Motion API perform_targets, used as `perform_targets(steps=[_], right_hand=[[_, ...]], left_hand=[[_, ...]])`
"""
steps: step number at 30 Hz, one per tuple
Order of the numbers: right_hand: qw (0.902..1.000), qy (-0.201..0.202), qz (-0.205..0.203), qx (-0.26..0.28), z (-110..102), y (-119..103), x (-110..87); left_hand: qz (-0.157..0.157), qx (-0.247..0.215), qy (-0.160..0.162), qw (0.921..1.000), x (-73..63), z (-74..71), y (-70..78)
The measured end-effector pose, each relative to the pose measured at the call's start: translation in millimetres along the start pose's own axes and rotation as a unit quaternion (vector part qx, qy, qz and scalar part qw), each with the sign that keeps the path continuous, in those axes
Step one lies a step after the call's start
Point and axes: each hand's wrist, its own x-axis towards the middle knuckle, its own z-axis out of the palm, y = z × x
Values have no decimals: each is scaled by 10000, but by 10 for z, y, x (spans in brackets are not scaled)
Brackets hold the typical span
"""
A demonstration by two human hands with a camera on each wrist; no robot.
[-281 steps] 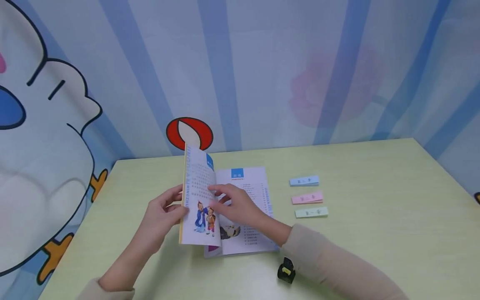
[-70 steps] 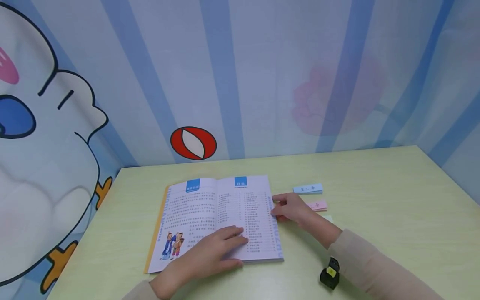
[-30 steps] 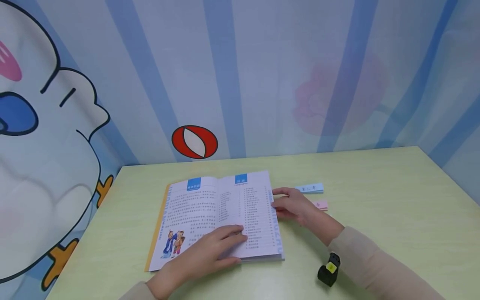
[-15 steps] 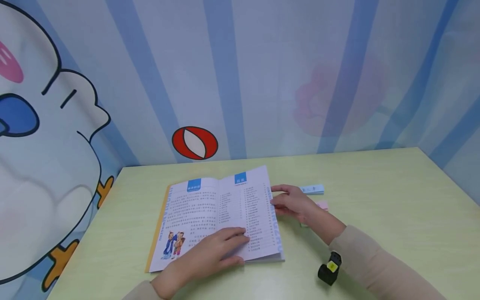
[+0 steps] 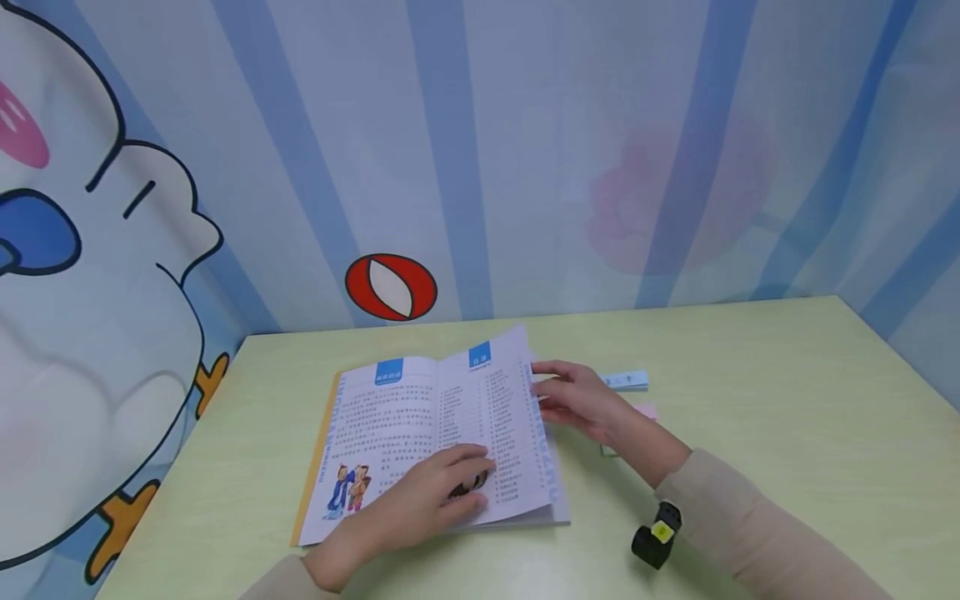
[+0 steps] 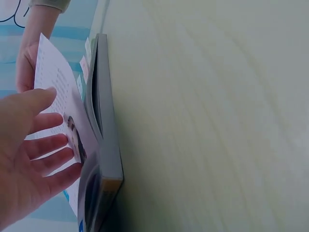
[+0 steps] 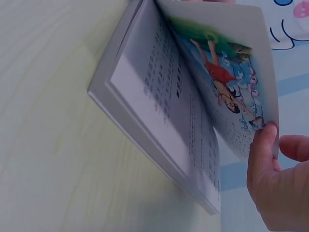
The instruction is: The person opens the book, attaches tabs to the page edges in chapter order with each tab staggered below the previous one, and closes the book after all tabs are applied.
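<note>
An open book (image 5: 382,458) with a yellow cover edge lies on the table. Its right-hand page (image 5: 495,417), printed with a contents list, is lifted and slopes up. My right hand (image 5: 588,404) pinches that page's outer edge; in the right wrist view the page's back (image 7: 222,72) shows a coloured picture, with a text page (image 7: 159,96) below. My left hand (image 5: 423,496) lies over the lower middle of the book, its fingers relaxed near the lifted page. In the left wrist view the left hand's fingers (image 6: 48,140) are spread against the page.
Right of the book lie a blue paper strip (image 5: 628,381), a pink strip (image 5: 647,411) and a green strip (image 5: 607,451), partly hidden by the right hand. A black wrist camera (image 5: 656,537) sits at the right sleeve. A patterned curtain (image 5: 525,167) stands behind the table (image 5: 772,417).
Since about a second ago, the right-hand page has risen further and tilted left, with the right hand moving slightly up and left. Earlier, both hands were turning another leaf leftward. The left hand stays nearly still.
</note>
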Motion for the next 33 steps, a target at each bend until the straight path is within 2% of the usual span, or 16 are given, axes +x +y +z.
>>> perform_targets(steps=[5, 9, 12, 14, 16, 17, 19, 23, 26, 33], right_hand=[[9994, -267, -209, 82, 62, -44, -25], [9990, -330, -263, 114, 116, -66, -28], [9988, -365, -305, 134, 163, -85, -20], [9986, -386, -348, 113, 200, -100, -13], [9982, -415, -424, 60, 238, -109, -4], [9980, -427, -473, 18, 257, -113, -1], [9973, -435, -579, -119, 301, -121, 0], [9954, -304, -753, -502, 404, -130, 16], [9928, -198, -862, -809, 482, -132, 29], [9877, -140, -1095, -1104, 578, -142, 7]], left_hand=[[-166, -521, 166, 9984, 59, 3, 44], [-409, -942, 381, 9940, 121, -2, 95], [-629, -1419, 613, 9860, 175, -12, 144], [-887, -1816, 830, 9758, 210, -23, 180], [-1171, -2241, 1063, 9617, 243, -42, 210], [-1298, -2539, 1163, 9514, 256, -56, 225], [-1460, -3162, 1293, 9284, 272, -89, 248], [-1543, -4252, 1429, 8803, 292, -151, 293], [-1664, -4589, 1564, 8586, 306, -176, 326], [-2148, -5053, 1787, 8165, 352, -182, 357]])
